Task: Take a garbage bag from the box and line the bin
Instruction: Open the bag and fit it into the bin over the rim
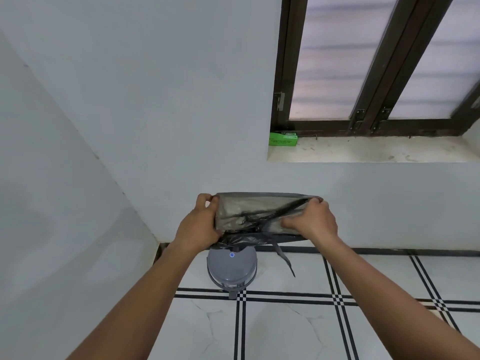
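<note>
A thin dark grey garbage bag (255, 216) is stretched flat in the air in front of me, partly unfolded, with a loose strip hanging down to the right. My left hand (201, 224) pinches its left edge and my right hand (310, 220) grips its right edge. Directly below the bag stands a grey pedal bin (232, 270) on the floor against the wall, its lid down and its pedal toward me. The green bag box (283, 139) lies on the left end of the window sill, up and to the right.
White walls meet in a corner to the left of the bin. A dark-framed window (374, 63) sits above the stone sill (376, 152). The floor is white tile with black stripe lines (285, 320).
</note>
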Demonstrator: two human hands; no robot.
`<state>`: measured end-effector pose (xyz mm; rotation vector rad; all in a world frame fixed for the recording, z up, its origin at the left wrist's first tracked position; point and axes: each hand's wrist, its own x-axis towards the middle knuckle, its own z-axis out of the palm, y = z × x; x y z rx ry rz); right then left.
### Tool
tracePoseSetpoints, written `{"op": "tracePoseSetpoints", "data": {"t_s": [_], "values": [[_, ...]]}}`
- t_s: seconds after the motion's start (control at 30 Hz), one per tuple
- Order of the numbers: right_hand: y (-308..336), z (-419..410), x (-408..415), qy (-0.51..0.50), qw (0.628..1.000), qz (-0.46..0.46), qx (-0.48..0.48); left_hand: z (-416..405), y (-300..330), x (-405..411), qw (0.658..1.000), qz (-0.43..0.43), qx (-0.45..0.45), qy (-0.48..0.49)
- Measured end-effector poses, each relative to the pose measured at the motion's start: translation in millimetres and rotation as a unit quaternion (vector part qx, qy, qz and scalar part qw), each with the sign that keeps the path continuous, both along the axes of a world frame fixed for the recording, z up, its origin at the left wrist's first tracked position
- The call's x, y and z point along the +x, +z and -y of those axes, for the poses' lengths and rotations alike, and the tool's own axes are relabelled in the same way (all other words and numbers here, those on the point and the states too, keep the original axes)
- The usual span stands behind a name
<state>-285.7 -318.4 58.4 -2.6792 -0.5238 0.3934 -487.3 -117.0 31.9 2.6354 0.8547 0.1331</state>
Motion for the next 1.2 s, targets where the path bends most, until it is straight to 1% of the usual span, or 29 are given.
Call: {"op": "tracePoseSetpoints", "data": {"t_s": [0.03,0.1,0.2,0.27,0.33,0.37,0.4,0.43,0.47,0.53,0.57,0.6,0.63,0.67,0.7,0.73,0.77,0.8,0.83,0.87,0.9,0.93,0.97,1.0,1.03,1.07,1.13,1.17,1.2], "values": [[-2,2,0,0.019,0.998,0.042,-0.040,2,1,2,1.000,-0.007,0.015,0.009],[-7,4,0,0.068,0.987,0.104,-0.099,5,3,4,0.999,0.012,0.010,0.036],[-14,6,4,0.112,0.974,0.138,-0.140,9,4,5,0.996,0.040,0.007,0.085],[-18,8,8,0.125,0.966,0.162,-0.157,10,6,2,0.993,0.045,0.030,0.108],[-23,14,15,0.141,0.955,0.202,-0.164,10,7,-4,0.988,0.077,0.031,0.129],[-26,18,21,0.148,0.952,0.221,-0.150,9,7,-7,0.986,0.092,0.028,0.138],[-29,21,27,0.153,0.955,0.219,-0.128,9,8,-10,0.984,0.101,0.025,0.147],[-30,24,32,0.141,0.967,0.192,-0.091,9,8,-13,0.983,0.103,0.027,0.153],[-32,25,39,0.111,0.981,0.143,-0.063,9,7,-15,0.982,0.103,0.035,0.152],[-31,25,50,0.021,1.000,-0.014,-0.008,9,1,-18,0.982,0.111,0.072,0.132],[-31,25,54,-0.035,0.993,-0.108,0.044,7,-4,-20,0.982,0.117,0.094,0.112],[-31,24,57,-0.089,0.969,-0.204,0.109,10,-5,-21,0.982,0.126,0.111,0.083],[-29,24,56,-0.132,0.933,-0.290,0.168,15,-6,-19,0.983,0.142,0.104,0.058],[-28,24,54,-0.151,0.900,-0.351,0.209,23,-3,-17,0.984,0.164,0.054,0.050],[-25,24,51,-0.149,0.879,-0.389,0.230,33,3,-13,0.978,0.192,-0.037,0.068],[-22,23,47,-0.137,0.866,-0.419,0.237,43,8,-8,0.961,0.220,-0.136,0.096],[-18,23,42,-0.126,0.852,-0.444,0.246,51,11,-2,0.934,0.239,-0.231,0.128],[-15,22,38,-0.119,0.831,-0.476,0.262,57,12,5,0.904,0.248,-0.311,0.158],[-10,21,35,-0.115,0.802,-0.513,0.285,62,12,11,0.881,0.248,-0.364,0.173],[-7,19,33,-0.106,0.771,-0.544,0.312,66,12,15,0.873,0.237,-0.388,0.178],[-2,18,32,-0.094,0.745,-0.570,0.334,68,10,19,0.884,0.209,-0.376,0.183],[2,16,31,-0.079,0.729,-0.586,0.346,71,11,22,0.906,0.177,-0.338,0.183],[6,15,30,-0.057,0.724,-0.594,0.346,72,11,26,0.930,0.154,-0.281,0.181],[7,15,30,-0.044,0.732,-0.593,0.334,75,11,29,0.946,0.139,-0.234,0.175],[10,15,29,-0.025,0.750,-0.583,0.312,76,11,31,0.953,0.137,-0.201,0.180],[8,15,30,-0.009,0.779,-0.557,0.286,74,11,32,0.953,0.147,-0.182,0.196],[5,16,34,0.017,0.822,-0.505,0.263,68,13,31,0.931,0.180,-0.170,0.267],[4,19,37,0.027,0.830,-0.493,0.260,64,15,28,0.923,0.194,-0.159,0.292],[4,23,40,0.040,0.828,-0.494,0.261,61,17,24,0.922,0.192,-0.138,0.306]]}}
